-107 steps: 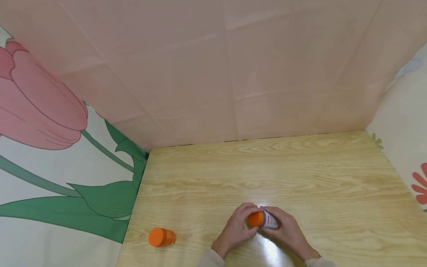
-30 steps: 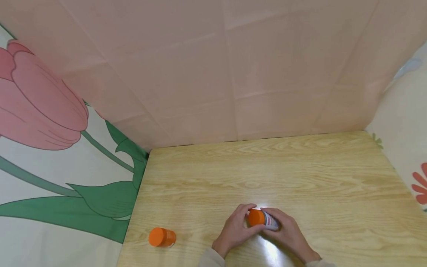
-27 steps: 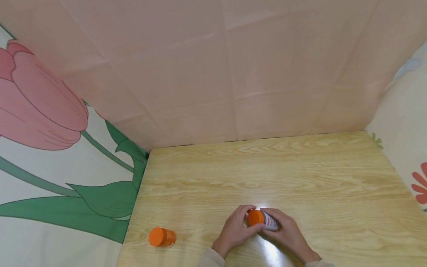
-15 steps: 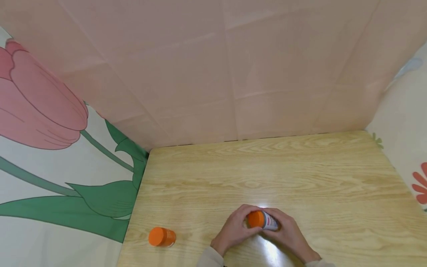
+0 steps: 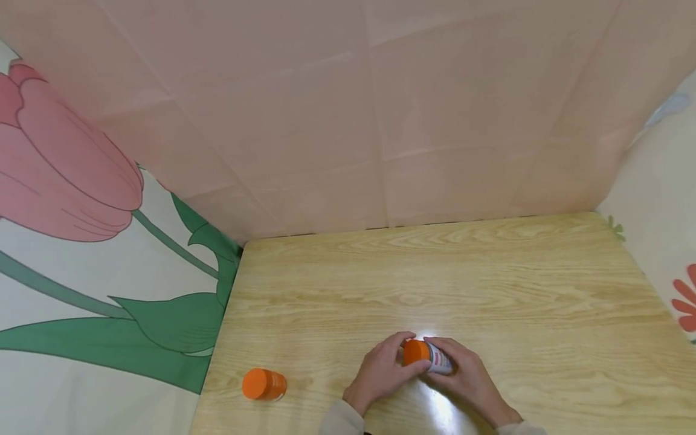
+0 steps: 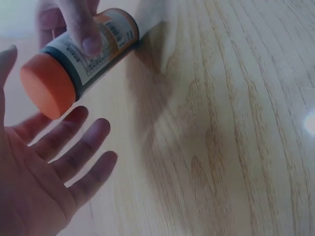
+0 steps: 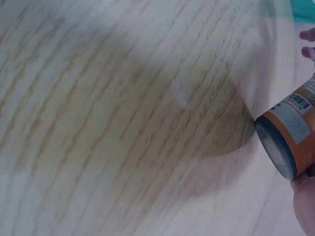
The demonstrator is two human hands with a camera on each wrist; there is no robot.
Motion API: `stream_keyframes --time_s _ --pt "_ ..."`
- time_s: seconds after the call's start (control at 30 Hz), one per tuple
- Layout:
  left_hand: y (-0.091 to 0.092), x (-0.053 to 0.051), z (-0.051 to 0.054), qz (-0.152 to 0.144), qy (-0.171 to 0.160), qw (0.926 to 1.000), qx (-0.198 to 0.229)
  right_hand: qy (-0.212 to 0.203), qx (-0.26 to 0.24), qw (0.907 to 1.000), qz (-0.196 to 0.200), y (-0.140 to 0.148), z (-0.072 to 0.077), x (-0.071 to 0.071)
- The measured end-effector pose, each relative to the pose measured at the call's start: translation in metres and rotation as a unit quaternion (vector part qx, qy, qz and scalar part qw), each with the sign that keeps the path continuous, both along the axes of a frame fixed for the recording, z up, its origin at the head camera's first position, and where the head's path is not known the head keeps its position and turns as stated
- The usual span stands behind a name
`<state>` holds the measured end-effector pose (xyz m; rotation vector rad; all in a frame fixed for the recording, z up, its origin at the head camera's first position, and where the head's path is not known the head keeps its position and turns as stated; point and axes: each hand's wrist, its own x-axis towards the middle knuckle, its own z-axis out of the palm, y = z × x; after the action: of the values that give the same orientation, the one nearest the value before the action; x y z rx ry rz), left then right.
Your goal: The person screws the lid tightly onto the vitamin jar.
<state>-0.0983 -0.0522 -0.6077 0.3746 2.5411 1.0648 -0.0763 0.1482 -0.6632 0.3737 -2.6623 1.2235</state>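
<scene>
A small bottle (image 5: 440,360) with an orange screw cap (image 5: 416,351) lies tilted between the two hands low in the head view, its cap toward the left. My right hand (image 5: 470,376) grips the bottle's body, thumb and fingers on either side. Around the cap is my left hand (image 5: 380,370); in the left wrist view the left hand (image 6: 39,177) has its fingers spread, loosely extended, and the thumb stands off from the cap. The bottle (image 7: 293,123) shows its dark base and barcode label in the right wrist view, at the right edge.
On the wood-grain table (image 5: 337,278), a second orange container (image 5: 264,385) with an orange lid stands to the left of the hands. A plain pinkish cloth (image 5: 304,121) hangs behind the table, and a flower-printed cloth (image 5: 70,163) hangs along the left side.
Half a second ago my left fingers were closed round the cap; now they have loosened and spread apart from it. The right hand and the bottle have barely moved.
</scene>
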Motion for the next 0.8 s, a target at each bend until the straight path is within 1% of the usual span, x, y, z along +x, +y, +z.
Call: stream_keyframes --time_s 0.07,0.17,0.23,0.33,0.43,0.57,0.67,0.8 --pt "-0.0001 -0.0005 0.0000 0.001 -0.009 1.0000 -0.001 -0.006 0.000 1.0000 -0.002 -0.0011 0.0007 0.0002" --pt "-0.0005 -0.0008 -0.0016 -0.007 -0.004 1.0000 0.002 -0.002 0.004 1.0000 -0.001 -0.0019 0.0013 0.0003" --pt "-0.0009 -0.0012 -0.0025 -0.019 0.009 0.9998 0.002 0.000 0.005 1.0000 0.000 -0.0019 0.0013 0.0001" --pt "-0.0013 -0.0018 -0.0031 -0.044 0.034 0.9985 0.002 -0.010 0.000 0.9999 -0.001 -0.0014 0.0012 -0.0001" --pt "-0.0020 -0.0025 -0.0029 -0.068 0.059 0.9960 0.008 -0.023 -0.009 0.9997 -0.001 -0.0009 0.0020 -0.0001" --pt "-0.0032 -0.0028 -0.0022 -0.088 0.089 0.9919 0.021 -0.027 -0.016 0.9995 0.004 -0.0002 0.0037 -0.0005" --pt "-0.0044 -0.0033 -0.0017 -0.103 0.105 0.9888 0.023 -0.026 -0.021 0.9994 0.009 0.0006 0.0047 -0.0011" --pt "-0.0057 -0.0047 -0.0014 -0.121 0.117 0.9855 0.023 -0.023 -0.029 0.9992 0.018 0.0017 0.0043 -0.0022"
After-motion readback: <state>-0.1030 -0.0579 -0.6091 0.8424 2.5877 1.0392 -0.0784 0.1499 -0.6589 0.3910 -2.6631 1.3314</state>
